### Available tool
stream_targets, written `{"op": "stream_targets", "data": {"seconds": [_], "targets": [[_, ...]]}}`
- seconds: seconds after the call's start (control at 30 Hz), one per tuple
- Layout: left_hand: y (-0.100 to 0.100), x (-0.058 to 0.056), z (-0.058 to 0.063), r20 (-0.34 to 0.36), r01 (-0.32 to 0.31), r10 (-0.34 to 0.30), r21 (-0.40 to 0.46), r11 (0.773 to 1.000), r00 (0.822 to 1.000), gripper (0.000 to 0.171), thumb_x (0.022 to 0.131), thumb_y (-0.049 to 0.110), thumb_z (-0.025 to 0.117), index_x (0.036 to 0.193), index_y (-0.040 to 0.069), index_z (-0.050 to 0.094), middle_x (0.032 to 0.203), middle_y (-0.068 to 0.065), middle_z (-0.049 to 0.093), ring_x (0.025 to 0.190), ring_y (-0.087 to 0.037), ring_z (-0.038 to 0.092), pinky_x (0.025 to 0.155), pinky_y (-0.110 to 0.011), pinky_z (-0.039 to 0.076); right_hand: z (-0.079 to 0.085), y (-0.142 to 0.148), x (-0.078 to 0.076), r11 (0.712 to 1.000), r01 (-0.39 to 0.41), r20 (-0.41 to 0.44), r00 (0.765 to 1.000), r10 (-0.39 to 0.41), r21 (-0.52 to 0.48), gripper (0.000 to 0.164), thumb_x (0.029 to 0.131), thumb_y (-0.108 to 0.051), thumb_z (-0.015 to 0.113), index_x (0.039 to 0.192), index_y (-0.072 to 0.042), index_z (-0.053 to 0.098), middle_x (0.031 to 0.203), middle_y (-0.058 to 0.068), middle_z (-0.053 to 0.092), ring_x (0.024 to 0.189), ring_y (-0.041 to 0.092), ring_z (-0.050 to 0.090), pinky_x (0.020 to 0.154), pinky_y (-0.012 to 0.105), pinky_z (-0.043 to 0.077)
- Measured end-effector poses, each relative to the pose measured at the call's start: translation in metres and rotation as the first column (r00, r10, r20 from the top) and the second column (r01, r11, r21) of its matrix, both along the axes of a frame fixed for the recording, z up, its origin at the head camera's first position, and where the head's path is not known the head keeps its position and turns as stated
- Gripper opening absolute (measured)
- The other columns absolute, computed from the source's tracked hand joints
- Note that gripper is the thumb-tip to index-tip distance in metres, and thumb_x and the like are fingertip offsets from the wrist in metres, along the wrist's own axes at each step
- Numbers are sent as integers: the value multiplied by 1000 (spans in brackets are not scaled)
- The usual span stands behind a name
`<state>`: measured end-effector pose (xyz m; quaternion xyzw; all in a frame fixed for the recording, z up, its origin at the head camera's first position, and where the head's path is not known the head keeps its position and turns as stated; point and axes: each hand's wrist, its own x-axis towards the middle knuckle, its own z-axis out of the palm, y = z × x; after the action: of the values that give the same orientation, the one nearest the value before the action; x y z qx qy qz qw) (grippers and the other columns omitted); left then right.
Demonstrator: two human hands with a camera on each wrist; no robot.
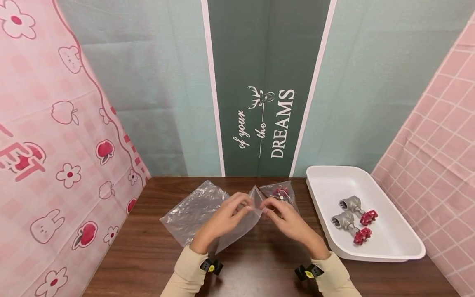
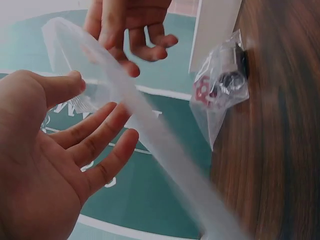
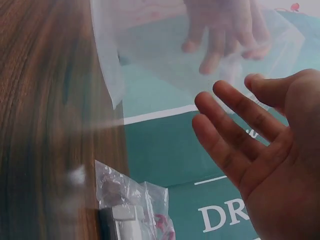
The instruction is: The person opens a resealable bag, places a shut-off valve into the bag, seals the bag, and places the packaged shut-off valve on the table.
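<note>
A clear plastic bag (image 1: 237, 231) hangs upright between my two hands over the table. My left hand (image 1: 230, 212) pinches its upper edge from the left, fingers bent toward the thumb (image 2: 65, 87). On the other side, my right hand (image 1: 285, 218) holds the edge near the bag's corner, the remaining fingers (image 3: 225, 142) spread loosely. The film (image 3: 150, 65) shows the left fingers through it in the right wrist view. Just behind my right hand lies another clear bag (image 1: 293, 189) containing a metal valve (image 2: 231, 67) with a red handwheel (image 2: 204, 91).
A crinkled clear plastic sheet or bag (image 1: 196, 206) lies flat at the left. At the right stands a white tray (image 1: 389, 253) holding two metal valves (image 1: 345, 220) with red handwheels (image 1: 361, 236). Cloth-covered walls border the brown wooden table (image 1: 252, 272).
</note>
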<state>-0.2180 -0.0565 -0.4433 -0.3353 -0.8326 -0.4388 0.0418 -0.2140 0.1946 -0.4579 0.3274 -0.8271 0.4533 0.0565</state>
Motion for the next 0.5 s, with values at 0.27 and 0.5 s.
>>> {"op": "stream_targets", "data": {"seconds": [0.27,0.5], "targets": [[-18,0,0,-12,-17,17,30,999,1000,6,107,18,65,109,12,66,136,-10,68,98,-20,71,84,-30,60,2,5,1,997,53,-44,998,-50,58,13,104,-18,69,117,-19,69,101,-7,75,89,12,72,80,31,62],[-26,0,-1,-28,-60,61,32,998,998,4,102,10,67,100,12,64,135,-9,71,91,-17,68,81,-39,61,0,9,0,993,102,-53,994,-99,63,11,105,-21,69,115,-22,73,104,-2,79,88,7,70,79,33,62]]}}
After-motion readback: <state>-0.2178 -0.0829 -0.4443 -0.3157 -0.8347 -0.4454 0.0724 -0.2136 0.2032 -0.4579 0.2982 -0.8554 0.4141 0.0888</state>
